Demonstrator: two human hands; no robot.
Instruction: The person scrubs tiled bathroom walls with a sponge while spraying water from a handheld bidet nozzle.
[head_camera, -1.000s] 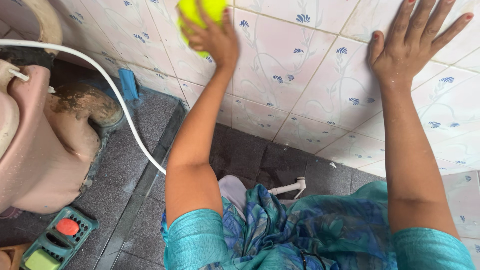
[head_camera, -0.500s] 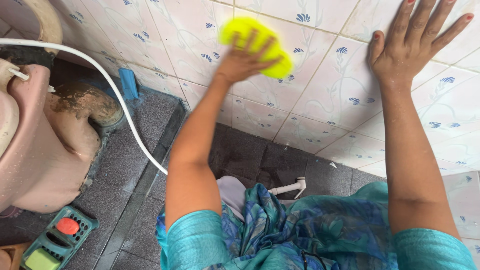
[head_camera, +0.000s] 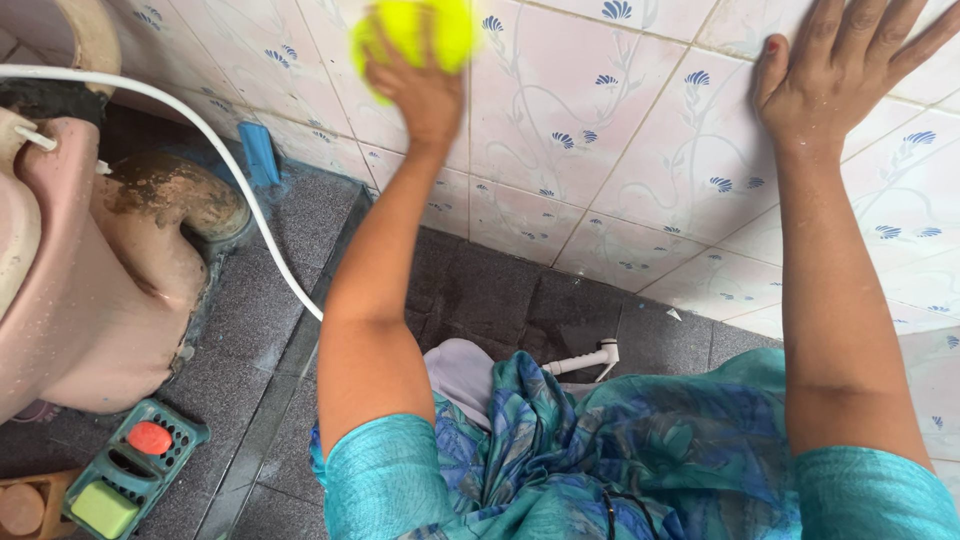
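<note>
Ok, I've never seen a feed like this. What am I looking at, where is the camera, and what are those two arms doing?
There is no machine here: these are a person's two bare arms, seen from a camera on their head that looks down. The left hand presses a yellow sponge against the tiled wall. The right hand lies flat on the same wall, fingers spread, holding nothing. Below the arms is the person's teal patterned clothing. On the dark floor a white spray nozzle lies by the clothing. At left stands a pink toilet base, with a white hose curving past it. At the bottom left a green tray holds a red-orange piece and a green piece, probably soap.
</note>
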